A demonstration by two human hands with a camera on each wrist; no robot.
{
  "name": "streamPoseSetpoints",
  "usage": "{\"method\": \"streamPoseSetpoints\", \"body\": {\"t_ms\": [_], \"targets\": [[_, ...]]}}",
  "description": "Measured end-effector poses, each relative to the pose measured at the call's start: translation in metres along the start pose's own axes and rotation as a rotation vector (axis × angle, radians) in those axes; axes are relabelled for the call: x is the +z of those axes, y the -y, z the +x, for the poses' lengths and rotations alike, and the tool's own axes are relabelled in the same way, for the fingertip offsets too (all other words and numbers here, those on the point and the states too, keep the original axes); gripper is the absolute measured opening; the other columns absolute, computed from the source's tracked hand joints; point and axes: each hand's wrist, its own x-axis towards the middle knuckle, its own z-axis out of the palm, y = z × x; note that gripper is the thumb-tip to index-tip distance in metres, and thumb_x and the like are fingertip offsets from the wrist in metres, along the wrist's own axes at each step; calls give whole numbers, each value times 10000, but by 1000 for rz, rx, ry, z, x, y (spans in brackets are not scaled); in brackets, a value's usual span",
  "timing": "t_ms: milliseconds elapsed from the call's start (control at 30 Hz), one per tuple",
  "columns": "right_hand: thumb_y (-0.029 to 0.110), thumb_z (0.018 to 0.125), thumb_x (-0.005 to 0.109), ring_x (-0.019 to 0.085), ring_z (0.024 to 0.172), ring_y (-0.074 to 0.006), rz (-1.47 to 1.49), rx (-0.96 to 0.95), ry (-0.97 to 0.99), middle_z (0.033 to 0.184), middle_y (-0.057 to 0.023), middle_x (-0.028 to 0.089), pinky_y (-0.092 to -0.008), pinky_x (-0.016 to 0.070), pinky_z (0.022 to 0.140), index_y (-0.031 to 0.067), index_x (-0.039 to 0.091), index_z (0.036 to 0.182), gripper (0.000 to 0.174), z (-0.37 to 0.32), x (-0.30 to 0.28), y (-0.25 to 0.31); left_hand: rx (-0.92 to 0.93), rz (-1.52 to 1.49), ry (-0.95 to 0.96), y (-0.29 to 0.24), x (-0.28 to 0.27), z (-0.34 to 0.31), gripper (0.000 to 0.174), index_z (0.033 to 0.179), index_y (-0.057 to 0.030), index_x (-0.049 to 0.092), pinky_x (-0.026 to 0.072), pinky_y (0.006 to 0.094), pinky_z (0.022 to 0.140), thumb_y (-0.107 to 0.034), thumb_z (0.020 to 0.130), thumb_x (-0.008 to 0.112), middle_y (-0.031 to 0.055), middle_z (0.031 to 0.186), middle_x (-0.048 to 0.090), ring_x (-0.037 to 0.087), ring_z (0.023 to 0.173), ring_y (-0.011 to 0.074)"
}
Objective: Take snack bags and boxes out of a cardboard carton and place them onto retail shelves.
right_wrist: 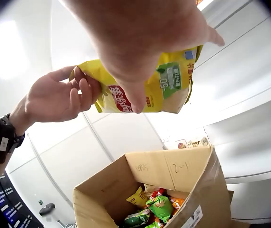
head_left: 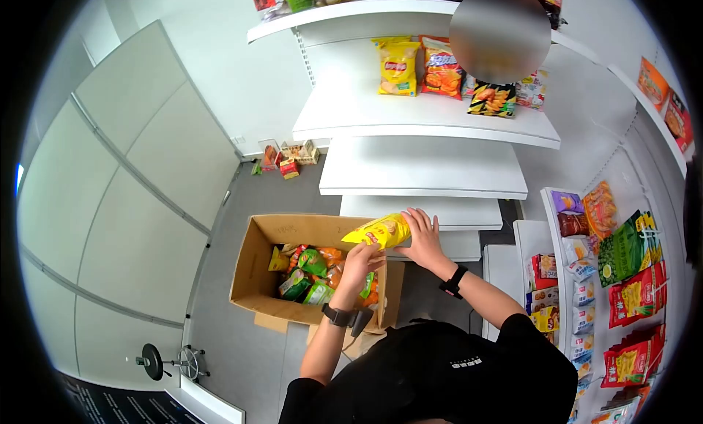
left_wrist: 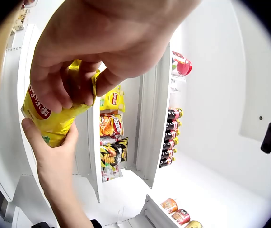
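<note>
Mid-carry imo: left fingers pinched the chip bag at the box's 2 o'clock, right fingers splayed against it, next move needed gentleness.

Shop area, shelves (snack bags displayed)

Head view high, facing down; wrists close, left toward shelves, right sharing carton with head.
</note>
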Motion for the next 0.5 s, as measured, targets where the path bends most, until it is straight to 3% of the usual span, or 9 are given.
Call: {"method": "streamPoseSetpoints", "body": {"t_ms": [300, 500], "targets": [[144, 592, 768, 411, 1196, -273, 64, 55, -260, 1177, -49, 497, -590, 200, 1037, 110, 463, 1153, 640, -9, -42, -54, 48, 151, 55, 2, 99, 10, 199, 978, -34, 580, 493, 303, 759, -208, 888, 548, 40, 956, 579, 568, 904, 145], [117, 619, 766, 506, 1059, -303, 199, 125, -373, 1048, -121, 557, -430, 342, 984, 58, 507, 1094, 544, -8, -74, -89, 205, 311, 247, 5, 131, 33, 199, 1001, -49, 578, 472, 274, 750, -218, 900, 552, 28, 932, 586, 561, 882, 110]]}}
